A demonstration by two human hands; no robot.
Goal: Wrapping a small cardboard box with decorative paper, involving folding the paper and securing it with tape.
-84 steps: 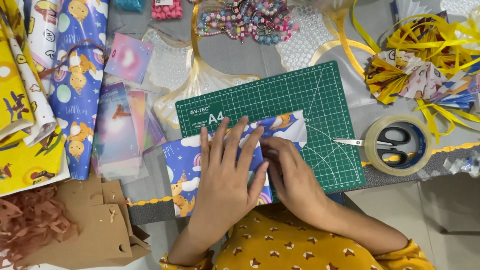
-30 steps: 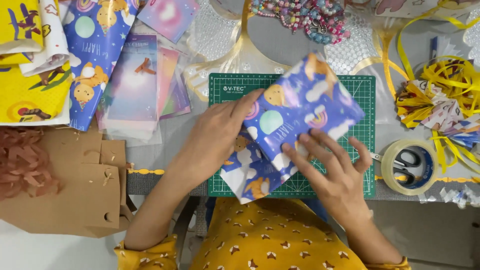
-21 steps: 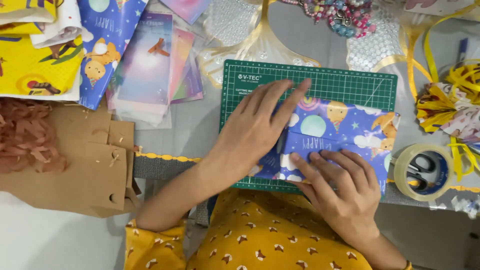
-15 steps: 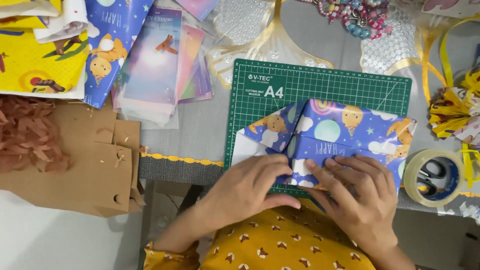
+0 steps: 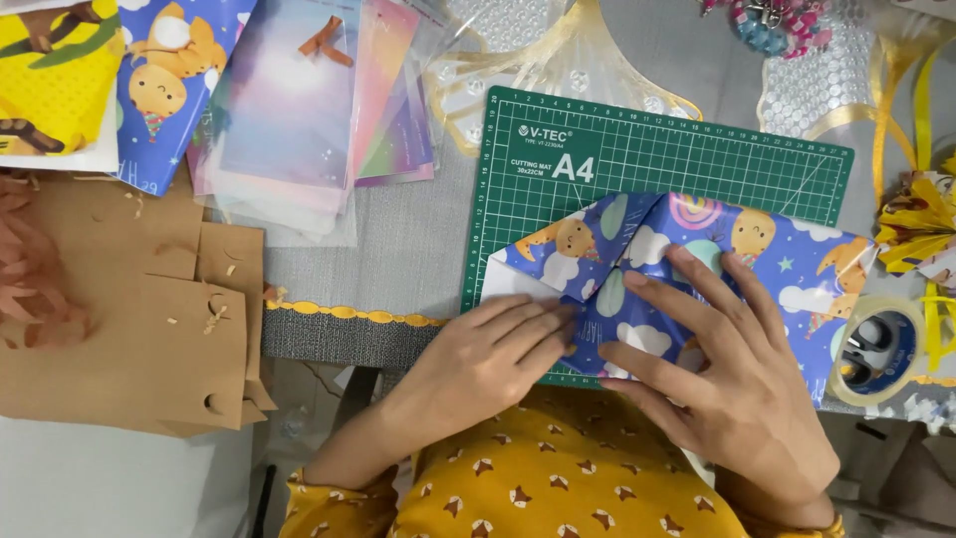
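A parcel wrapped in blue cartoon-print paper [image 5: 687,259] lies on a green cutting mat [image 5: 617,159] near the table's front edge. Its left end is folded into a pointed flap with white underside showing. My left hand [image 5: 488,354] lies flat with fingers together, pressing the lower left fold of the paper. My right hand [image 5: 727,379] rests flat on the parcel's middle, fingers spread and pointing up-left. Neither hand grips anything.
A roll of clear tape [image 5: 876,349] with scissors inside it sits right of the parcel. Yellow ribbon [image 5: 916,214] lies at the far right. Pastel sheets in sleeves [image 5: 299,110], blue patterned paper [image 5: 169,80] and brown cardboard pieces [image 5: 149,319] cover the left.
The parcel was turned and laid lengthwise on the mat. My left hand slid from the top of it down to the lower left fold; my right hand stayed pressed on it.
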